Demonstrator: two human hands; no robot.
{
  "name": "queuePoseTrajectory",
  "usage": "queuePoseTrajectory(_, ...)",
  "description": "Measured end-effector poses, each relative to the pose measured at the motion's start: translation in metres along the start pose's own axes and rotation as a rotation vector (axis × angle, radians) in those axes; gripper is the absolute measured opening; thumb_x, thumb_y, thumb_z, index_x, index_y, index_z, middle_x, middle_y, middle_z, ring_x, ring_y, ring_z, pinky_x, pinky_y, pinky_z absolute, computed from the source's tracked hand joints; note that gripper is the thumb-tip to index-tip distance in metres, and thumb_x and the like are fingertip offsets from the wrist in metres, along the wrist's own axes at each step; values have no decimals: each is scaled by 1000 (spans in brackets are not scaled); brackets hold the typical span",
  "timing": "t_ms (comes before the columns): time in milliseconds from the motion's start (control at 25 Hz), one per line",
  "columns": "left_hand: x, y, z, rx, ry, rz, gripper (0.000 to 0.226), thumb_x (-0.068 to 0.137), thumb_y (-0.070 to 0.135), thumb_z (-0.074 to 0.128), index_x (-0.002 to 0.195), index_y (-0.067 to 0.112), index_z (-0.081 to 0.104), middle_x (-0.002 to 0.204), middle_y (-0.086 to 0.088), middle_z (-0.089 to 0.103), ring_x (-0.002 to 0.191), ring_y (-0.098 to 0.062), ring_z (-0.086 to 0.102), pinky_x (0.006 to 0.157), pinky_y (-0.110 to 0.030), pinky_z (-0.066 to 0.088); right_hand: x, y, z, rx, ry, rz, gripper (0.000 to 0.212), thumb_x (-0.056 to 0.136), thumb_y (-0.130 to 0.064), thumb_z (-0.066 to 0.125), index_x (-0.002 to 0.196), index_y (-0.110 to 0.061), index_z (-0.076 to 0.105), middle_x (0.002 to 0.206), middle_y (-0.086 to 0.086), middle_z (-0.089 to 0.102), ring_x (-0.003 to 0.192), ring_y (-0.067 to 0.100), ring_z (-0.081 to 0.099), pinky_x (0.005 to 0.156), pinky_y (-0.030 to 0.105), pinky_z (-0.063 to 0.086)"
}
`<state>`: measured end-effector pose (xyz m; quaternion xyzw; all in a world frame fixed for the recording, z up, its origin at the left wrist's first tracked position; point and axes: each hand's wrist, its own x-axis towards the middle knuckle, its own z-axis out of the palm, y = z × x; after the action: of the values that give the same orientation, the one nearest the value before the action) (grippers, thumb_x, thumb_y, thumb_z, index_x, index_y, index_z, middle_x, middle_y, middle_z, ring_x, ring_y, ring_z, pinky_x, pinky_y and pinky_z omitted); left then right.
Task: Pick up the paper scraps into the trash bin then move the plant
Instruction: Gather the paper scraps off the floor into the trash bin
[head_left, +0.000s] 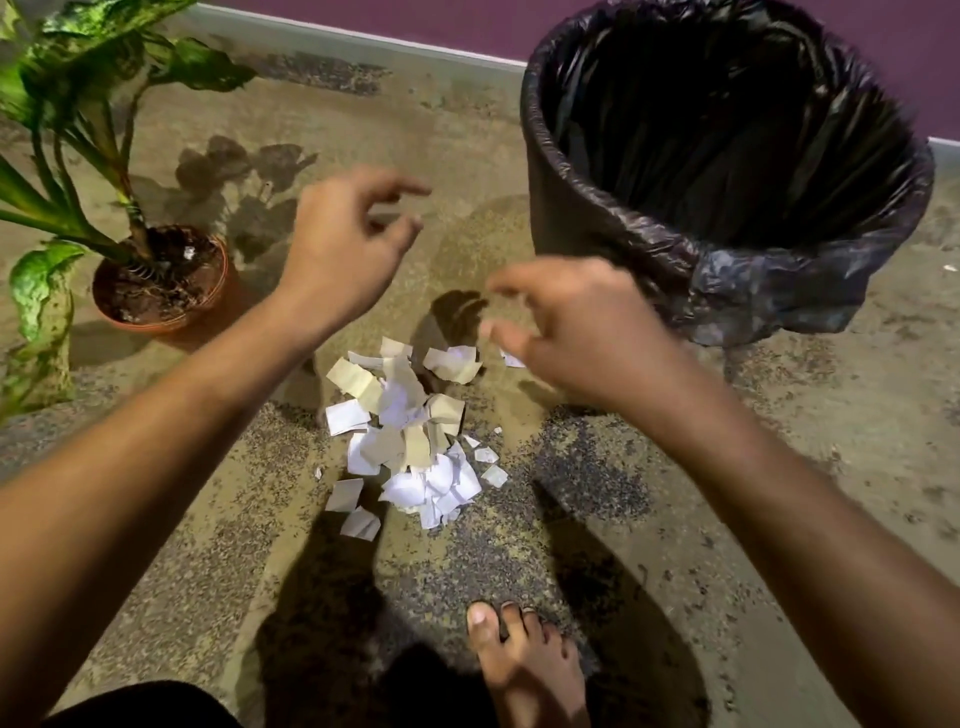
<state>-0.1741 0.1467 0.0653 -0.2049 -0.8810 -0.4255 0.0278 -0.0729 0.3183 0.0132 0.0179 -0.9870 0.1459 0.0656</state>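
Head view — torn white and cream paper scraps (410, 436) heaped on floor (727, 467).

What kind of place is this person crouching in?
Probably a corner of a home, perhaps a balcony or utility area. The worn concrete floor, the purple wall with a pale skirting, the potted plant and the bag-lined trash bin suggest so.
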Motion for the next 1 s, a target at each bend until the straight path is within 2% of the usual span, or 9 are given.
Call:
queuePoseTrajectory(80, -23, -40, 3, 34, -3, -142, 31, 86, 14, 66, 117, 19, 66, 109, 8, 64, 99, -14, 63, 90, -35, 55, -10, 4, 21, 83, -227, 7, 52, 84, -61, 50, 124, -27, 54, 119, 5, 66, 106, 30, 64, 85, 44, 53)
queuePoseTrajectory(160, -44, -72, 11, 181, -186, -218, 45, 85, 20, 69, 128, 21, 57, 124, 1, 60, 103, -20, 62, 92, -32, 50, -15, 22, 48, 125, -533, 152, 77, 87, -60, 57, 149, -26, 29, 156, 12, 32, 139, 36, 38, 108, 47, 37)
queuePoseTrajectory(240, -57, -97, 21, 379, -441, -185, 66, 81, 25, 73, 140, 19, 43, 140, -6, 48, 118, -26, 55, 97, -33, 43, 0, 38, 64, 198, -596, 329, 91, 85, -61, 62, 154, -29, 13, 163, 9, 2, 149, 37, 10, 119, 49, 22)
queuePoseTrajectory(320, -60, -115, 26, 419, -523, -231, 83, 77, 29, 77, 146, 18, 31, 146, -9, 38, 128, -29, 46, 104, -36, 39, 5, 42, 86, 206, -567, 417, 96, 81, -66, 62, 155, -33, 9, 163, 7, -5, 150, 35, 2, 120, 49, 18)
queuePoseTrajectory(520, -66, -141, 36, 373, -546, -388, 97, 75, 30, 77, 151, 26, 16, 156, -14, 18, 138, -34, 34, 106, -35, 37, 21, 35, 114, 175, -526, 359, 91, 80, -75, 54, 152, -41, 12, 164, 6, 10, 150, 34, 11, 119, 51, 21)
queuePoseTrajectory(640, -69, -140, 43, 301, -598, -380, 100, 75, 26, 79, 151, 27, 15, 156, -12, 16, 137, -32, 35, 107, -33, 36, 27, 8, 124, 142, -484, 147, 86, 84, -67, 57, 153, -34, 18, 160, 7, 23, 145, 34, 26, 116, 46, 30)
queuePoseTrajectory(760, -70, -135, 49, 284, -627, -343, 92, 75, 19, 78, 149, 26, 23, 147, -12, 30, 127, -30, 45, 102, -31, 39, 34, -19, 130, 16, -532, -73, 79, 88, -55, 60, 153, -32, 20, 160, 2, 23, 144, 31, 31, 111, 44, 36)
queuePoseTrajectory(920, -76, -133, 51, 375, -602, -287, 58, 79, 9, 70, 134, 18, 51, 125, -12, 55, 112, -28, 57, 93, -30, 46, 27, -38, 137, 5, -470, -223, 53, 92, -23, 61, 142, -24, 44, 147, 4, 43, 125, 29, 53, 98, 40, 47)
queuePoseTrajectory(1000, -78, -132, 51, 413, -553, -288, 42, 82, 7, 67, 123, 13, 60, 120, -12, 63, 108, -26, 61, 91, -30, 49, 25, -35, 137, -17, -436, -238, 41, 93, -17, 59, 133, -18, 54, 135, 6, 52, 112, 29, 60, 90, 39, 50)
